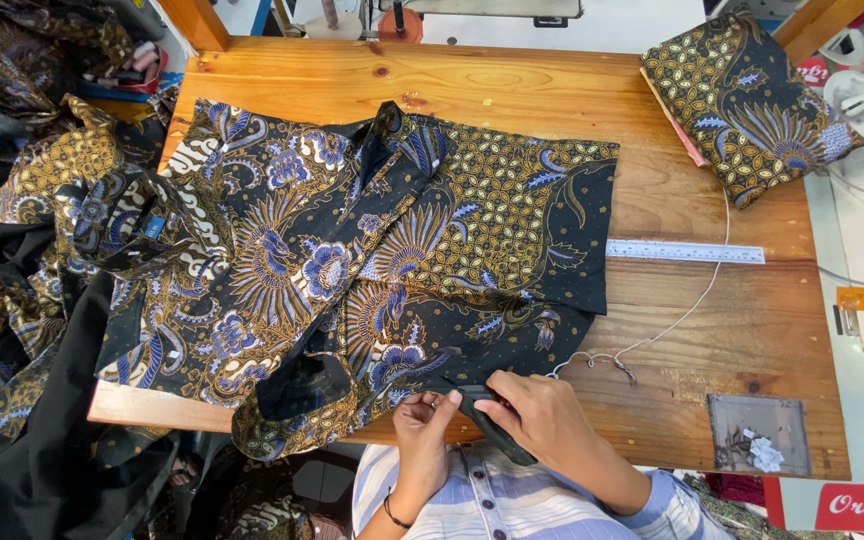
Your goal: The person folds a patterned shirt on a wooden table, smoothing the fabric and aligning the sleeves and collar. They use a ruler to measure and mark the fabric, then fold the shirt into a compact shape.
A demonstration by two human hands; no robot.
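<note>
Right now your hands sit at the near edge of the table [712, 230], both working the hem of the batik shirt [372, 250] spread across it. Your left hand [422, 415] pinches a fold of the dark cloth from the shirt's lower edge, fingers pressed together on it, and your right hand [542, 415] lies just beside it with the fingers curled over the same black strip, pressing it down; how tightly the right grip closes underneath, you cannot tell from this view. The strip's long axis runs from the left hand toward your body on the right, passing under the right hand, so the right hand covers more of it while the left holds its shirt end. From that held edge the shirt lies away from you and to the left, one side spilling off the table onto a heap of matching cloth [22, 250]. Beyond the shirt's right side rests a clear ruler [687, 251], past it a folded bundle [747, 105] of the same print, and just right of your right hand a thin white cord [687, 310].
</note>
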